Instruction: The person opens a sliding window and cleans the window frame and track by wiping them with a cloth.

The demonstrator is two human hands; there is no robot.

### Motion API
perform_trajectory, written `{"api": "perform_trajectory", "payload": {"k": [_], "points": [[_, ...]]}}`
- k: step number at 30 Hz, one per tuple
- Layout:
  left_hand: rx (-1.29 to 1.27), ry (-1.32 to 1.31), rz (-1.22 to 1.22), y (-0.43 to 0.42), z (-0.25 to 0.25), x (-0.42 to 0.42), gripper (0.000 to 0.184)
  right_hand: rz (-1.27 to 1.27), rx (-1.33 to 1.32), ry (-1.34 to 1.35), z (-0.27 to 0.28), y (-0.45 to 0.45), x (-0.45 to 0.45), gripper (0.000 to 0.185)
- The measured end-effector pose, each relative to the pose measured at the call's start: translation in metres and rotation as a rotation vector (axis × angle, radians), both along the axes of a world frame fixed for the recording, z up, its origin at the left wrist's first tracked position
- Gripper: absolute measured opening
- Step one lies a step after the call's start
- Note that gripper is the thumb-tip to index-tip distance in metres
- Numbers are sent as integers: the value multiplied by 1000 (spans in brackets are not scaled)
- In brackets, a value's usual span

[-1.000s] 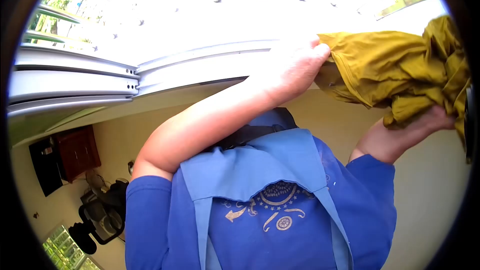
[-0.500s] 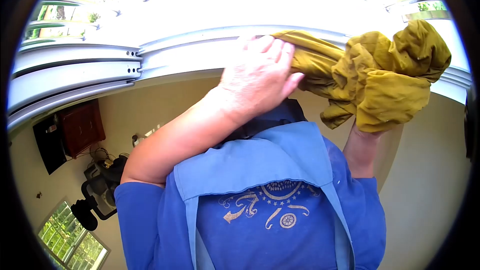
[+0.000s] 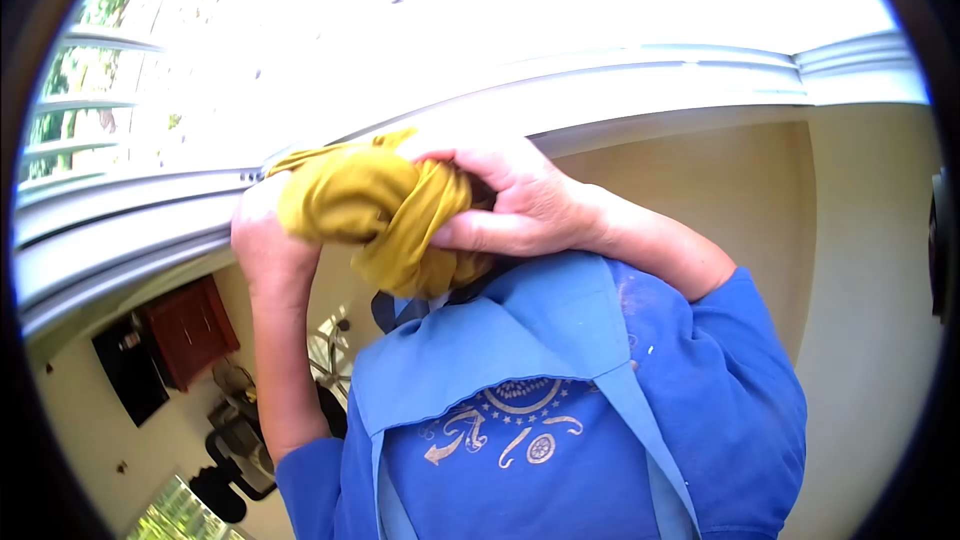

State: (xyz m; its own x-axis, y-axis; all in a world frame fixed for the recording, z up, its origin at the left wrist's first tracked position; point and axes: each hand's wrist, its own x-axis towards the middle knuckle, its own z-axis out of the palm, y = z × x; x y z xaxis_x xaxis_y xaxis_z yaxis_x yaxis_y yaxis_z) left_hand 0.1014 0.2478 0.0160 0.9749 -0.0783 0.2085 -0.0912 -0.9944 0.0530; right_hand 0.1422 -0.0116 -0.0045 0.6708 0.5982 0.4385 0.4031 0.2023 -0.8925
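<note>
A mustard-yellow cloth [image 3: 385, 210] is bunched up at the left end of the pale window sill [image 3: 640, 90]. My right hand [image 3: 515, 195] holds the bundle from the right, thumb and fingers curved around it. On the left side of the bundle, my left hand [image 3: 272, 235] grips the cloth close to the window frame [image 3: 130, 230]; its fingertips are mostly hidden. A narrow end of the cloth lies above my left hand, against the frame.
Bright slats [image 3: 110, 38] stand outside at the upper left. Below left are a red-brown cabinet [image 3: 190, 330], a black chair-like object [image 3: 220, 485] and another window [image 3: 175, 515]. A beige wall [image 3: 870, 320] runs along the right. The blue apron [image 3: 480, 315] hangs over my shirt.
Both hands and the cloth have moved left along the sill. The cloth is more tightly bunched, my right hand now shows on it, and the view has shifted.
</note>
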Motion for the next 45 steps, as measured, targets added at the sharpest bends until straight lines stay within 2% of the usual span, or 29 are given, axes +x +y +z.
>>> {"api": "perform_trajectory", "payload": {"k": [2, 3, 5, 6, 7, 9, 10, 11, 13, 15, 17, 18, 20, 23, 25, 27, 29, 30, 33, 34, 36, 37, 40, 43, 45], "points": [[-169, -111, -71, 5, -2, 0, 18, 25, 6, 7, 2, -7, -2, 53], [-129, -123, -110, 7, 2, 2, 18, 38, 20, 18, 2, -10, -3, 53], [-277, -162, 53, -8, 9, 3, 17, 23, 64, 56, 5, -18, -8, 52], [-546, -113, 167, -23, 18, 5, 17, 16, 99, 67, 5, -23, -10, 52], [-828, -123, 157, -25, 15, 12, 18, 11, 134, 78, 5, -30, -12, 52], [-1232, -132, 120, -61, 24, 25, 18, -8, 134, 62, 3, -46, -14, 54], [-1049, -67, -5, -71, 28, 33, 18, -38, 171, 108, 1, -54, -17, 52], [-671, -73, -98, -82, 29, 44, 18, -65, 208, 154, -3, -62, -20, 50], [-726, 83, -138, -128, 27, 55, 16, -114, 268, 197, -17, -79, -27, 52], [-458, 158, -399, -164, 20, 65, 18, -198, 294, 153, -26, -98, -32, 52], [-271, 87, -506, -184, -8, 76, 23, -260, 256, 177, -24, -114, -41, 50], [-253, 163, -484, -189, -5, 77, 28, -263, 343, 276, -25, -117, -44, 50], [-202, 143, -537, -191, 1, 76, 33, -245, 461, 448, -25, -123, -48, 49], [-43, 198, -510, -178, 8, 70, 51, -279, 324, 359, -27, -122, -43, 49], [55, 340, -422, -169, 21, 67, 38, -229, 327, 378, -28, -120, -39, 51], [26, 380, -450, -162, 22, 63, 42, -211, 333, 343, -24, -117, -34, 49], [52, 271, -546, -160, 11, 65, 44, -289, 257, 237, -25, -121, -32, 47], [-4, 344, -542, -168, 16, 67, 47, -302, 283, 274, -25, -123, -34, 46], [-90, 317, -673, -193, 5, 83, 55, -333, 316, 318, -32, -134, -39, 47], [-88, 319, -684, -207, 5, 89, 55, -359, 389, 361, -34, -140, -41, 48], [-138, 238, -892, -245, 4, 100, 59, -431, 482, 387, -39, -155, -46, 51], [-174, 223, -879, -263, -1, 105, 59, -557, 567, 390, -33, -162, -47, 47], [-144, 140, -1009, -313, -12, 123, 55, -627, 631, 452, -41, -193, -57, 48], [-168, 163, -989, -347, -6, 132, 47, -757, 732, 433, -37, -217, -63, 50], [-281, 326, -877, -361, -1, 142, 36, -800, 739, 375, -34, -234, -67, 50]]}}
